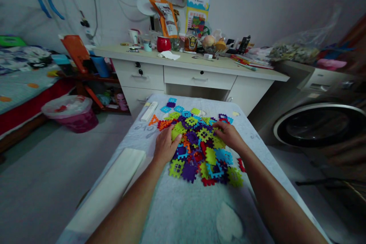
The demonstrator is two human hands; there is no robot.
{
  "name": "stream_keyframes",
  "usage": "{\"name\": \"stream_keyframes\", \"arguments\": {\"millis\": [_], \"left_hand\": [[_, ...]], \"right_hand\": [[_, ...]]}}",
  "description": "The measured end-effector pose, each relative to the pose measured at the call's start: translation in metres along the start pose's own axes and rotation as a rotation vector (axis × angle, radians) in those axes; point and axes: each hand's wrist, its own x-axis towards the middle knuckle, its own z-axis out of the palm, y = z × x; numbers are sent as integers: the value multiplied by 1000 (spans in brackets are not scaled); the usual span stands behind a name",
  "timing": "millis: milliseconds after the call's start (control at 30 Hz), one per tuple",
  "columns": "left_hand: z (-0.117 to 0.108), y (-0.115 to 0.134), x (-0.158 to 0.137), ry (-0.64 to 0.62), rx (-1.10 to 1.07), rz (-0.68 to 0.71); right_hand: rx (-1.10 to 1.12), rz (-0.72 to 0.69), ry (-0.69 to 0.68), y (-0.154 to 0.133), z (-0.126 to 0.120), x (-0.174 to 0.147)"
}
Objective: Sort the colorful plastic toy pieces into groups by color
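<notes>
A heap of flat plastic interlocking building pieces with notched edges lies on the cloth-covered table, in lime green, purple, blue, red and orange. Some are solid squares, others have window-like openings. At the heap's left side, my left hand is closed on a lime-green interlocking piece, thumb on the near side. My right hand reaches into the right side of the heap with its fingers bent together; whatever lies between the fingertips is too small to make out. Orange triangular pieces lie at the heap's left edge.
A pale cloth covers the table. On its left lie a long white padded strip and a small white box. Behind stands a white desk with jars and clutter. A washing machine is right, a pink bin left.
</notes>
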Motion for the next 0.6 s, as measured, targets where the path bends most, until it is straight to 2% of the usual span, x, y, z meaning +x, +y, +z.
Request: {"name": "stream_keyframes", "arguments": {"millis": [200, 267, 400, 500, 600], "left_hand": [[3, -3, 1, 42, 34, 26], [4, -5, 1, 38, 47, 36], [3, -5, 1, -1, 25, 49], [1, -2, 0, -72, -75, 60], [-3, 2, 0, -97, -149, 73]], "right_hand": [[-102, 57, 99, 21, -12, -6], [-27, 81, 129, 28, -13, -6], [177, 73, 84, 50, -12, -7], [104, 101, 251, 78, -11, -3], [-56, 288, 364, 108, -11, 5]]}}
